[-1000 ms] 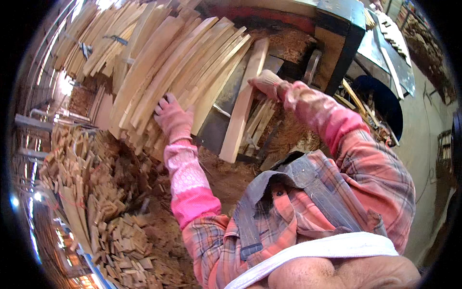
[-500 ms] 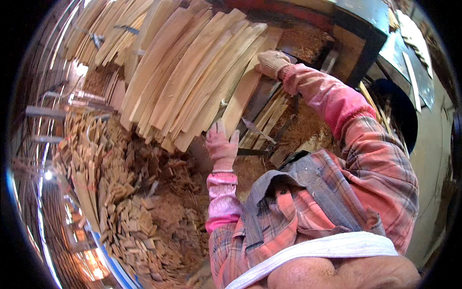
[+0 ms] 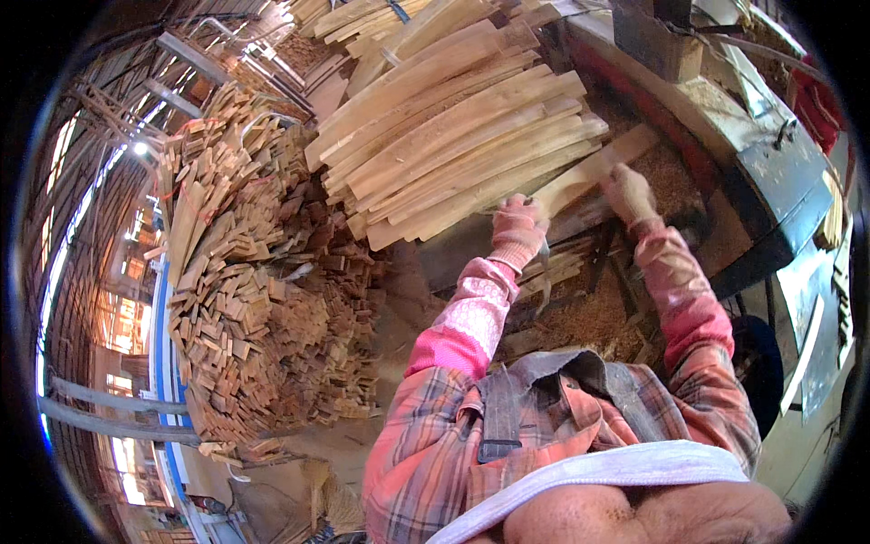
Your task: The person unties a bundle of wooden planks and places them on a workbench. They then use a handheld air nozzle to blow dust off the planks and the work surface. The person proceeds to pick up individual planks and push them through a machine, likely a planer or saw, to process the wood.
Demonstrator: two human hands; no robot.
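A pale wooden board point(image 3: 584, 179) lies aslant beside a stack of long boards point(image 3: 462, 118). My left hand point(image 3: 519, 227), in a pinkish knit glove, is closed at the board's near end, its fingers curled beside the stack. A thin pale strip hangs below that hand. My right hand point(image 3: 629, 195), also gloved and somewhat blurred, is closed at the board's right edge, farther along its length. The undersides of both grips are hidden.
A large heap of short wood offcuts point(image 3: 263, 299) fills the left. A dark-edged machine table point(image 3: 770, 199) stands at the right, with sawdust point(image 3: 603, 313) and scrap sticks below my hands. Metal bars point(image 3: 118, 412) and a blue-and-white rail point(image 3: 166, 335) stand at far left.
The view has swung, bringing more of the offcut heap into sight. My left hand has gone from spread fingers to curled ones. My right hand has come nearer along the board.
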